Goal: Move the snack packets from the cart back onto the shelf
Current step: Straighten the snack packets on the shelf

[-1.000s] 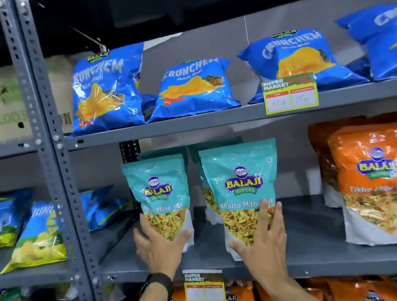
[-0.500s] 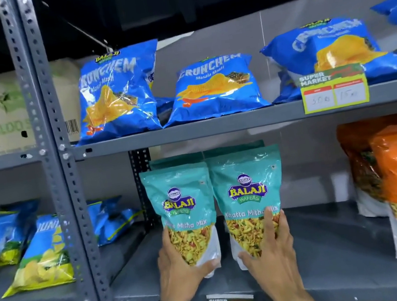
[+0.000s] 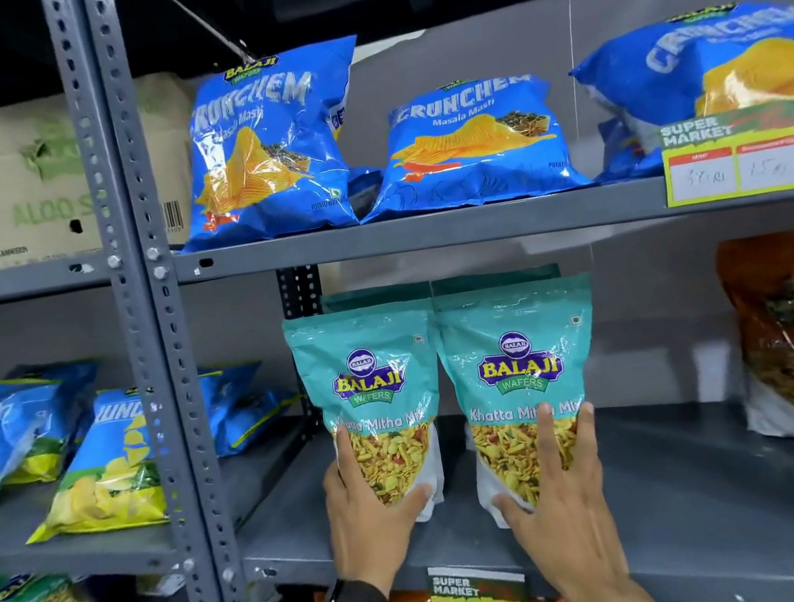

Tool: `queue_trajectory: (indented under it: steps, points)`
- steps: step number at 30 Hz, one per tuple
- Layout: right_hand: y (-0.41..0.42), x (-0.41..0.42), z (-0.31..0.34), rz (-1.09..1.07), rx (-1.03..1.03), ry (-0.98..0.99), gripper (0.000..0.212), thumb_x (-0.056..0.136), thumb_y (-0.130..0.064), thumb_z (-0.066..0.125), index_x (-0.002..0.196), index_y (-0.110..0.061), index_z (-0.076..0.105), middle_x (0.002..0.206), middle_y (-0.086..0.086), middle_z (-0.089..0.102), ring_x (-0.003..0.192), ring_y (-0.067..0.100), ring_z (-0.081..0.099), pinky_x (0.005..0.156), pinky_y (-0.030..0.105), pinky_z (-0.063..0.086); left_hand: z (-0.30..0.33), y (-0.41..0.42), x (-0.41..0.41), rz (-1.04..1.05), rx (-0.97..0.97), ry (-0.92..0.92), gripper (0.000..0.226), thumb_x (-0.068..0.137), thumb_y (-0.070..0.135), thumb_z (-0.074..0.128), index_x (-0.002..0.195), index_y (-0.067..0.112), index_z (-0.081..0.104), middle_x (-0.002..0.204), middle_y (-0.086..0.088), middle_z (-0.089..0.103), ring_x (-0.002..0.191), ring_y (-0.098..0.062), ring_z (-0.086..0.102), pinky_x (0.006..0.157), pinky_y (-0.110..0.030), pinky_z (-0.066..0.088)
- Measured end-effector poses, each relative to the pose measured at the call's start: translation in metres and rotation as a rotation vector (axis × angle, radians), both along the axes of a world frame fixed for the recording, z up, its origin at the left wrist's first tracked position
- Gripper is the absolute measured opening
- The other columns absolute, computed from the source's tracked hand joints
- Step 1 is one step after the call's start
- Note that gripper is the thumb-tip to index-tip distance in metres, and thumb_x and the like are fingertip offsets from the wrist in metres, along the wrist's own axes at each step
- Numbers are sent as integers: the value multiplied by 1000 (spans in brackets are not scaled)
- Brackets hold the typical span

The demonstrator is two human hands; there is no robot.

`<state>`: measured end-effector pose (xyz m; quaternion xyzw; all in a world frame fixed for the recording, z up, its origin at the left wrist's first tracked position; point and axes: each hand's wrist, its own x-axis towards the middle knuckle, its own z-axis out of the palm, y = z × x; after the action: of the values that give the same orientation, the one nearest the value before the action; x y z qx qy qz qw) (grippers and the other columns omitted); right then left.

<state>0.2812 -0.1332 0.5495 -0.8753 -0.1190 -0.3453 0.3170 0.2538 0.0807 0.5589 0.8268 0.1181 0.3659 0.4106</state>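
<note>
Grey middle shelf point(image 3: 673, 481) bears two teal Khatta Mitha Mix packets point(image 3: 520, 385), each clasped low by the left hand point(image 3: 367, 519) and right hand point(image 3: 559, 514); placing looks nearly done, release next.

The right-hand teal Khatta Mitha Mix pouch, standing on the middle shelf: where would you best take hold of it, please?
Probably low on the right teal pouch, from the front: it stands upright, its filled lower part facing out, where the right hand already rests.
</note>
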Motion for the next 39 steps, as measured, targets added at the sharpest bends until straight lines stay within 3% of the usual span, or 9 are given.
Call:
queue_trajectory:
  steps: [3,8,11,16,25,30,32,35,39]
  points:
    - [-5,-6,-11,-5,-12,3,134,75,-53,81,162,-42,-20,171,2,-30,160,41,19,99,55,60,-9,-4,-4,-16,-12,4,136,63,60,86,159,53,-10,160,-7,33,145,-30,43,113,-48,44]
    - [-3,-13,-27,-115,-181,44,131,71,-66,74,167,-29,-8,175,15,-18,160,47,14,114,73,34,-31,-2,-12,-25,-12,22,140,66,64,83,154,56,-25,176,-5,0,163,-26,10,124,-50,28]
    - [4,-6,-20,-82,-255,20,115,81,-62,71,168,-33,1,175,17,-16,160,49,1,116,74,30,-19,2,-9,-39,26,-35,135,68,61,83,153,61,-22,176,-2,-6,163,-25,9,122,-47,31]
    - [10,5,0,7,-240,40,112,92,-56,65,161,-41,-22,168,10,-39,158,43,-23,122,70,19,2,7,-1,-56,58,-58,131,74,55,83,153,61,-22,176,-1,-1,164,-21,8,121,-46,34]
    - [12,6,5,53,-241,106,111,95,-54,61,155,-43,-32,162,5,-51,152,39,-40,127,67,12,1,9,2,-17,58,-21,132,71,59,83,153,62,-21,175,-3,9,162,-27,18,118,-53,37]
    - [-6,-9,7,106,-269,107,105,90,-74,48,157,-48,-29,165,1,-46,154,38,-36,125,66,0,3,2,-2,-22,-9,31,131,76,61,79,161,42,-19,176,-3,-6,163,-18,-7,130,-50,13]
    - [-31,-16,4,103,-278,37,101,87,-80,40,160,-46,-21,170,2,-37,158,35,-30,127,60,-3,5,-15,-6,92,18,-7,117,84,61,71,165,35,-10,176,-8,-5,164,-26,-2,130,-55,11]
    - [-88,-20,5,37,-287,-112,96,91,-71,46,166,-39,-3,177,6,-16,163,32,-13,128,54,4,15,-70,-14,227,234,-227,84,88,44,62,162,26,25,170,-11,23,157,-34,24,125,-55,27]
    - [-190,-19,24,-65,-230,-248,92,93,-53,56,167,-35,6,178,9,0,165,32,2,128,55,13,33,-189,-12,-33,462,-374,56,86,34,67,141,30,55,147,-2,56,138,-26,50,118,-41,37]
